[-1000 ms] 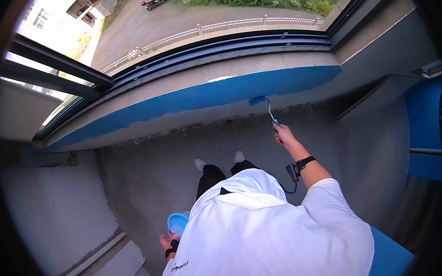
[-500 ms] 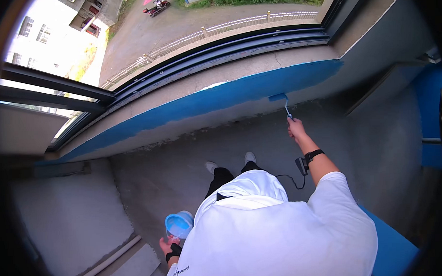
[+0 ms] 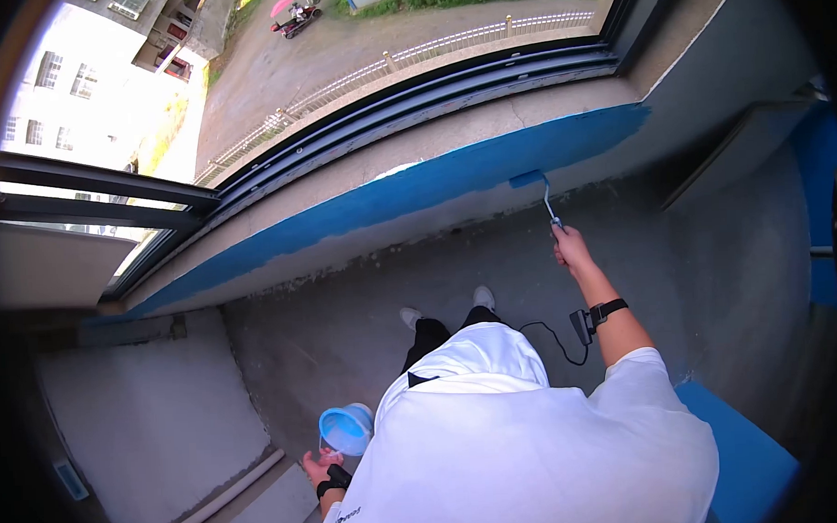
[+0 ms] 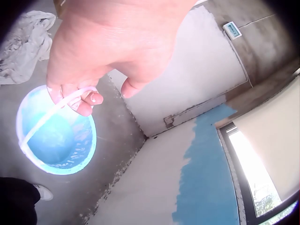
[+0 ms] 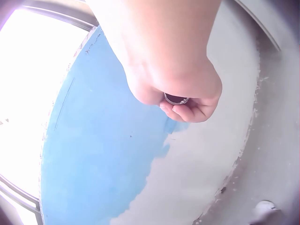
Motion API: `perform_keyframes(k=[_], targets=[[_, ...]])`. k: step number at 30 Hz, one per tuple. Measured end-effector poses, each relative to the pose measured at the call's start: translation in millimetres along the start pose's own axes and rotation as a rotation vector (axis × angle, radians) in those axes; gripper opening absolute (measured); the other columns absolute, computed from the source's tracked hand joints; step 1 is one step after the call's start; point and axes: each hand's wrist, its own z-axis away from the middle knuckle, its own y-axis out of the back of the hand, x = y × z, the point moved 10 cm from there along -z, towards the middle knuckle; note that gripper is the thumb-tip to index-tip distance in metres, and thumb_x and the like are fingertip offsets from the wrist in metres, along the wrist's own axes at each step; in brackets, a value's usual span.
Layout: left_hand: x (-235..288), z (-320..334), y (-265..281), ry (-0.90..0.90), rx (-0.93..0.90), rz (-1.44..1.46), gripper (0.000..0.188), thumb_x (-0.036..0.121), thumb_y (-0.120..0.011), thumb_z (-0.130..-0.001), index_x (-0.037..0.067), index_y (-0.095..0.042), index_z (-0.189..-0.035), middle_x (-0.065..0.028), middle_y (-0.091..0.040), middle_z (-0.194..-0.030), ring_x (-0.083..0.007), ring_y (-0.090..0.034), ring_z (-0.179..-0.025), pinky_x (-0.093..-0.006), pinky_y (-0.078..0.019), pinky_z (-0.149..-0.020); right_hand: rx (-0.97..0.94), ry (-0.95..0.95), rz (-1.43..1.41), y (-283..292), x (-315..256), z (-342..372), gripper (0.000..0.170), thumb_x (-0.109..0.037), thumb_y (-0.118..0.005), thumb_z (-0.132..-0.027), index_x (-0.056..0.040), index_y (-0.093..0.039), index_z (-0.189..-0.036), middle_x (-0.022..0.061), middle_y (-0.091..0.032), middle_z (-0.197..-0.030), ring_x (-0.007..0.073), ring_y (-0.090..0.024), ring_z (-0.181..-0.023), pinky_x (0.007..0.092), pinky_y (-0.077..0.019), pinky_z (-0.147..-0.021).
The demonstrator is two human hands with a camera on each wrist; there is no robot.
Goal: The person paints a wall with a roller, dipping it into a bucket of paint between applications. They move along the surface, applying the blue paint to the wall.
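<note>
My right hand (image 3: 575,247) grips the handle of a paint roller (image 3: 526,178), its arm stretched forward. The roller's blue sleeve lies against the low wall, at the lower edge of the blue paint (image 3: 388,191). In the right wrist view the fingers curl round the handle's end (image 5: 176,99); the sleeve is hidden behind the hand. At my left side, my left hand (image 3: 322,470) holds a small light-blue bucket (image 3: 361,418). Its pale handle (image 4: 56,108) hangs over the curled fingers, and blue paint (image 4: 54,140) shows inside.
A window frame (image 3: 413,109) and bare sill (image 3: 487,121) run above the painted band. Unpainted wall (image 3: 435,213) shows below it, down to the grey floor (image 3: 347,319). A board (image 3: 737,149) leans at the right, and a pale pipe (image 3: 215,504) lies at lower left.
The roller and my right hand have moved right along the wall, mostly in the first half second. The head view has turned slightly. My left hand still holds the bucket at my side.
</note>
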Motion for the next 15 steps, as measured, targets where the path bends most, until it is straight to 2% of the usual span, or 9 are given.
perform_keyframes(k=[1, 2, 3, 4, 6, 10, 12, 15], targets=[[-4, 0, 1, -0.001, -0.004, -0.002, 0.038, 0.049, -0.05, -0.078, 0.011, -0.05, -0.079, -0.0055, -0.056, -0.078, -0.0238, -0.052, -0.072, -0.0454, -0.0421, -0.071, 0.001, 0.002, -0.003, -1, 2, -8, 0.029, -0.034, -0.049, -0.094, -0.0079, -0.05, -0.082, -0.0024, -0.038, -0.053, 0.0085, -0.033, -0.039, 0.0251, -0.025, -0.037], [4, 13, -8, -0.21, -0.017, -0.17, 0.038, 0.049, -0.049, -0.079, 0.011, -0.05, -0.079, -0.0056, -0.056, -0.078, -0.0238, -0.052, -0.072, -0.0458, -0.0418, -0.071, 0.057, 0.053, 0.114, 2, -1, -24, 0.029, -0.034, -0.05, -0.094, -0.0071, -0.05, -0.082, -0.0016, -0.039, -0.052, 0.0094, -0.034, -0.038, 0.0259, -0.0254, -0.036], [15, 21, -15, -0.318, -0.028, -0.259, 0.038, 0.049, -0.049, -0.079, 0.011, -0.049, -0.079, -0.0057, -0.056, -0.078, -0.0238, -0.052, -0.073, -0.0459, -0.0417, -0.071, 0.113, 0.1, 0.229, 5, -1, -40, 0.03, -0.033, -0.05, -0.093, -0.0063, -0.05, -0.081, -0.0009, -0.039, -0.051, 0.0104, -0.034, -0.037, 0.0268, -0.0259, -0.036], [26, 30, -22, -0.427, -0.03, -0.345, 0.038, 0.049, -0.049, -0.079, 0.011, -0.049, -0.079, -0.0058, -0.056, -0.078, -0.0238, -0.052, -0.073, -0.0461, -0.0415, -0.071, 0.114, 0.097, 0.221, 3, 3, -55, 0.03, -0.033, -0.05, -0.093, -0.0063, -0.05, -0.081, -0.0009, -0.039, -0.051, 0.0104, -0.034, -0.037, 0.0268, -0.0259, -0.036], [-9, 14, -18, 0.205, -0.112, 0.063, 0.039, 0.049, -0.048, -0.08, 0.01, -0.049, -0.079, -0.0059, -0.055, -0.078, -0.0236, -0.052, -0.073, -0.0467, -0.0409, -0.071, 0.142, 0.065, 0.359, 1, 6, -75, 0.029, -0.032, -0.051, -0.093, -0.0055, -0.051, -0.08, 0.0004, -0.041, -0.051, 0.0119, -0.037, -0.037, 0.0286, -0.0267, -0.035], [-1, 8, -5, 0.176, -0.052, 0.018, 0.04, 0.05, -0.048, -0.08, 0.01, -0.049, -0.079, -0.0062, -0.055, -0.078, -0.0239, -0.052, -0.075, -0.0471, -0.0404, -0.071, 0.181, 0.09, 0.321, 5, 25, -72, 0.028, -0.031, -0.051, -0.093, -0.0053, -0.051, -0.081, 0.0005, -0.041, -0.051, 0.0118, -0.037, -0.037, 0.0288, -0.027, -0.035], [0, 11, -2, 0.159, -0.035, 0.019, 0.041, 0.051, -0.048, -0.08, 0.01, -0.049, -0.079, -0.0061, -0.055, -0.079, -0.0241, -0.052, -0.075, -0.0475, -0.0404, -0.072, 0.168, 0.328, 0.297, 7, 25, -61, 0.027, -0.03, -0.052, -0.093, -0.005, -0.051, -0.082, 0.0002, -0.041, -0.051, 0.0114, -0.037, -0.036, 0.0284, -0.0268, -0.034], [5, 5, -3, 0.082, -0.032, -0.017, 0.041, 0.051, -0.048, -0.08, 0.01, -0.049, -0.079, -0.0058, -0.055, -0.078, -0.024, -0.052, -0.074, -0.0464, -0.0407, -0.072, 0.134, 0.254, 0.136, 5, 22, -37, 0.025, -0.029, -0.052, -0.093, -0.0053, -0.051, -0.083, 0.0, -0.041, -0.051, 0.0108, -0.036, -0.036, 0.0275, -0.027, -0.034]])
